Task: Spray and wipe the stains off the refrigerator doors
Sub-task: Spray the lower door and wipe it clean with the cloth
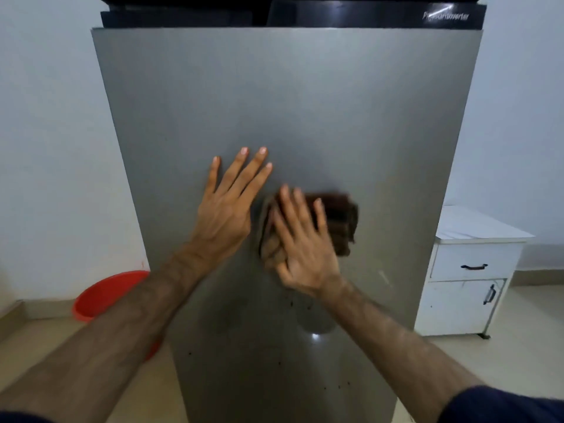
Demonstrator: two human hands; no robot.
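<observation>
A grey fridge door [274, 102] fills the view. The left hand [227, 206] lies flat on the door, fingers spread, holding nothing. Just right of it, the right hand [300, 239], blurred, presses a dark brown cloth [338, 221] flat against the door with its fingers extended. Small dark spots [338, 385] dot the door below the hands. A red tub [103, 296] sits on the floor left of the door, and a white cabinet [467, 285] stands to its right.
</observation>
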